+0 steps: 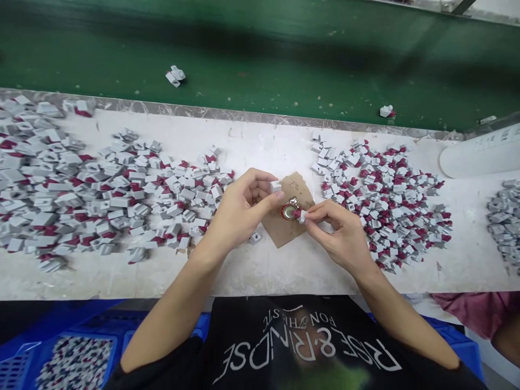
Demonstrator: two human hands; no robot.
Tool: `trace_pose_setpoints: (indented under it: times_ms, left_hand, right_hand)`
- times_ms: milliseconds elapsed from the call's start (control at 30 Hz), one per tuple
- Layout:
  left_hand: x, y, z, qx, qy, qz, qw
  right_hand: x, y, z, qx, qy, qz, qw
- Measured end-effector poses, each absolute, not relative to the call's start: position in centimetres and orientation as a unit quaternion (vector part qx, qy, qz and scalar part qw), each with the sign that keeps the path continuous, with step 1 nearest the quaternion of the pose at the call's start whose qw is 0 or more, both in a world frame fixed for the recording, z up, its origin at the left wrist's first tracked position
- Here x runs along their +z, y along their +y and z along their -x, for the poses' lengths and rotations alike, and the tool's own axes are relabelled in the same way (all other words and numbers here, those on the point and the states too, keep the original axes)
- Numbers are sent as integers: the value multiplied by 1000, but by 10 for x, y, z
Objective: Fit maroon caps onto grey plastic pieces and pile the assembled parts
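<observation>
In the middle of the head view, my left hand (pixel 247 203) pinches a small grey plastic block (pixel 275 186) between thumb and fingertips. My right hand (pixel 339 233) pinches a small grey and dark red plastic piece (pixel 299 215). Its red end is at a small round cap (pixel 288 211) with a red rim and glossy contents; whether it touches the inside I cannot tell. Beneath the cap lies a square of brown cardboard (pixel 280 233), with wet-looking spots near its far corner. A loose grey piece (pixel 255 238) rests just left of the cardboard.
Heaps of grey and red pieces cover the white table (pixel 244 276) at left (pixel 81 184) and right (pixel 390 200). Beyond runs a green belt (pixel 260 59) carrying a few pieces. A white cylinder (pixel 483 151) stands far right. A blue crate (pixel 114 346) of pieces is below left.
</observation>
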State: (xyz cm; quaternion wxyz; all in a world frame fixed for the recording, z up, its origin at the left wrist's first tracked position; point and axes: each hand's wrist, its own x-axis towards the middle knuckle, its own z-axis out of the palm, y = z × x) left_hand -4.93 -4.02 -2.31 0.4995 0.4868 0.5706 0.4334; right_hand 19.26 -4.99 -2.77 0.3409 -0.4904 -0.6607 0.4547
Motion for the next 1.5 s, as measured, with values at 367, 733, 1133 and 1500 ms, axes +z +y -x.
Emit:
trace_pose_setpoints:
  times_ms: [367, 733, 1133, 1500]
  left_hand:
    - [-14, -33, 44, 465, 559, -456, 512]
    - [11, -8, 10, 485, 476, -428, 596]
    - [9, -7, 9, 478, 441, -401, 645]
    - [7, -7, 11, 460, 436, -402, 660]
  right_hand:
    - [-15, -33, -201, 585, -484, 495, 423]
    - [14, 1, -201, 660, -396, 483, 416]
    - [7, 2, -203, 553, -524, 484, 429]
    - [9, 3, -200, 564, -487, 496, 446]
